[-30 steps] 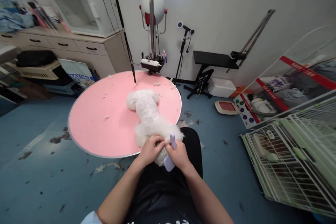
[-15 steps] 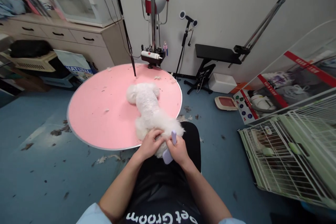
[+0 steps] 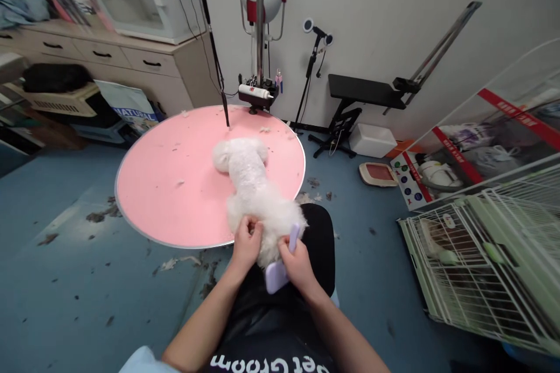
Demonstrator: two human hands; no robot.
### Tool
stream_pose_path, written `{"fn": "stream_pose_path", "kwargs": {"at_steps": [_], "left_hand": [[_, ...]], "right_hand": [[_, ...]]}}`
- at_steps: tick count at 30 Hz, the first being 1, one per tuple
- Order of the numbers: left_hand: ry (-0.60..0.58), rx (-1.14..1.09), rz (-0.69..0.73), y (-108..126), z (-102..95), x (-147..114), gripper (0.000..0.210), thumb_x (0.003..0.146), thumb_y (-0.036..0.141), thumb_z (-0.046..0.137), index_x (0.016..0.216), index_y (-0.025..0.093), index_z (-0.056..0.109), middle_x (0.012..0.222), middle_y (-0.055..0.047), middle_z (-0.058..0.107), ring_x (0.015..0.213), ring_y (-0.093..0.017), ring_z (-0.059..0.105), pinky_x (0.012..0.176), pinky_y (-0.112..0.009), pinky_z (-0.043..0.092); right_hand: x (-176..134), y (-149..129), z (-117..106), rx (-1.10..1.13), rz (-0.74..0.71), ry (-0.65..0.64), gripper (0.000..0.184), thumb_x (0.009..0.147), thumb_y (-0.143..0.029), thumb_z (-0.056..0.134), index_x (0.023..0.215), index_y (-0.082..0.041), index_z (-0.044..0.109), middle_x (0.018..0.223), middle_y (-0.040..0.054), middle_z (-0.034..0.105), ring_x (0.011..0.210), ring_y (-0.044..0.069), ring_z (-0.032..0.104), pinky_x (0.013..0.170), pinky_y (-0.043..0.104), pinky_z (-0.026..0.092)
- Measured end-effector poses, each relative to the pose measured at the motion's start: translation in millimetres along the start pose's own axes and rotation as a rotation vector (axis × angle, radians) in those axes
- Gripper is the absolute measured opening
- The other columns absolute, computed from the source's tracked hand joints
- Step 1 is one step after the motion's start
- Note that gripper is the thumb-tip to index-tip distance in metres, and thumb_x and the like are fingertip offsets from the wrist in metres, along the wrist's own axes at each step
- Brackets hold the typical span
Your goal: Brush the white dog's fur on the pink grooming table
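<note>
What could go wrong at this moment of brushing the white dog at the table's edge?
The white dog lies with its rear at the rim of the round pink table, so a sudden wriggle might tip it off. The right hand works the lilac brush close to the left hand gripping the fur; the brush could scrape those fingers or tug skin. Fur clumps on the floor might be slippery.

Pink table left half bare (fur scraps); pole blocks far edge
</note>
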State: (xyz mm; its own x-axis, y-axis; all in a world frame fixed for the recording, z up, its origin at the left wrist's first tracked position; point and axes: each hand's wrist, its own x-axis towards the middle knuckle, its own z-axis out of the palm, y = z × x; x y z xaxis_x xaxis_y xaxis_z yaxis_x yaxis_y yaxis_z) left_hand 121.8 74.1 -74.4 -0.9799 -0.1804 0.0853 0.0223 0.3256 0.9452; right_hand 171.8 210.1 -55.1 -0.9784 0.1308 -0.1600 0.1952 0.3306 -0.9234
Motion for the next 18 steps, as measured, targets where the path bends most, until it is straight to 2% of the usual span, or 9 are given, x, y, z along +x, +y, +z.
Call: {"fn": "stream_pose_path", "kwargs": {"at_steps": [2, 4, 6, 8, 10, 13, 15, 16, 18], "left_hand": [[0.028, 0.02, -0.029, -5, -0.4, -11, 0.026, 0.083, 0.043, 0.051, 0.085, 0.018, 0.055, 0.079, -0.003, 0.06, 0.075, -0.019, 0.058, 0.07, -0.031, 0.047], [0.044, 0.01, -0.063, -9, 3.3, -21, 0.031, 0.084, 0.048, 0.049, 0.086, 0.017, 0.055, 0.083, -0.005, 0.062, 0.08, -0.021, 0.06, 0.075, -0.034, 0.048], [0.05, -0.048, -0.11, -9, 10.3, -27, 0.037, 0.085, 0.052, 0.044, 0.084, 0.017, 0.055, 0.082, -0.006, 0.063, 0.081, -0.021, 0.061, 0.076, -0.035, 0.049], [0.047, -0.141, -0.176, -7, 18.2, -30, 0.042, 0.086, 0.056, 0.041, 0.083, 0.017, 0.055, 0.082, -0.007, 0.064, 0.08, -0.021, 0.061, 0.075, -0.035, 0.05], [0.01, -0.276, -0.287, -2, 24.8, -31, 0.046, 0.085, 0.06, 0.041, 0.085, 0.016, 0.055, 0.083, -0.008, 0.066, 0.079, -0.021, 0.063, 0.07, -0.033, 0.051], [-0.116, -0.507, -0.429, 5, 29.9, -31, 0.046, 0.083, 0.058, 0.049, 0.095, 0.014, 0.057, 0.088, -0.011, 0.069, 0.078, -0.023, 0.066, 0.065, -0.033, 0.054], [-0.199, -0.618, -0.446, 8, 30.1, -31, 0.042, 0.078, 0.05, 0.061, 0.101, 0.014, 0.059, 0.091, -0.012, 0.071, 0.08, -0.025, 0.068, 0.067, -0.035, 0.055], [-0.221, -0.653, -0.44, 9, 29.6, -31, 0.041, 0.075, 0.045, 0.066, 0.101, 0.014, 0.06, 0.092, -0.012, 0.072, 0.08, -0.026, 0.068, 0.069, -0.036, 0.055], [-0.229, -0.686, -0.417, 10, 27.9, -30, 0.039, 0.069, 0.038, 0.072, 0.098, 0.014, 0.062, 0.093, -0.011, 0.072, 0.083, -0.028, 0.068, 0.073, -0.038, 0.055]], "right_hand": [[-23, 14, 1, 0.08, 0.076, -0.154, 0.013, 0.082, -0.028, 0.045, 0.078, -0.019, 0.053, 0.061, -0.0031, 0.051, 0.057, 0.014, 0.05, 0.057, 0.024, 0.043], [-46, 25, -6, 0.047, 0.082, -0.364, 0.007, 0.076, -0.02, 0.05, 0.081, -0.019, 0.054, 0.068, -0.0032, 0.053, 0.062, 0.013, 0.05, 0.061, 0.024, 0.043], [-62, 28, -22, -0.04, 0.059, -0.539, 0.02, 0.067, -0.013, 0.055, 0.086, -0.02, 0.057, 0.075, -0.0032, 0.056, 0.068, 0.013, 0.05, 0.065, 0.024, 0.043], [-64, 20, -42, -0.095, 0.033, -0.628, 0.027, 0.063, -0.01, 0.06, 0.089, -0.02, 0.059, 0.079, -0.0029, 0.058, 0.071, 0.014, 0.052, 0.067, 0.024, 0.043], [-53, 4, -60, -0.089, -0.024, -0.549, 0.025, 0.065, -0.015, 0.065, 0.089, -0.02, 0.06, 0.082, -0.0015, 0.061, 0.075, 0.016, 0.054, 0.07, 0.025, 0.044], [-17, -29, -73, -0.048, -0.15, -0.203, 0.024, 0.073, -0.03, 0.066, 0.093, -0.019, 0.057, 0.086, 0.0009, 0.062, 0.078, 0.018, 0.057, 0.07, 0.027, 0.045], [10, -51, -72, -0.123, -0.243, -0.099, 0.023, 0.075, -0.033, 0.063, 0.093, -0.019, 0.056, 0.085, 0.0017, 0.062, 0.077, 0.018, 0.058, 0.069, 0.027, 0.045], [22, -61, -71, -0.207, -0.29, -0.087, 0.022, 0.076, -0.032, 0.063, 0.092, -0.019, 0.056, 0.084, 0.0019, 0.062, 0.076, 0.018, 0.058, 0.069, 0.028, 0.045], [38, -76, -67, -0.377, -0.373, 0.023, 0.021, 0.076, -0.033, 0.061, 0.091, -0.018, 0.056, 0.083, 0.0036, 0.062, 0.076, 0.019, 0.058, 0.07, 0.03, 0.044]]}}
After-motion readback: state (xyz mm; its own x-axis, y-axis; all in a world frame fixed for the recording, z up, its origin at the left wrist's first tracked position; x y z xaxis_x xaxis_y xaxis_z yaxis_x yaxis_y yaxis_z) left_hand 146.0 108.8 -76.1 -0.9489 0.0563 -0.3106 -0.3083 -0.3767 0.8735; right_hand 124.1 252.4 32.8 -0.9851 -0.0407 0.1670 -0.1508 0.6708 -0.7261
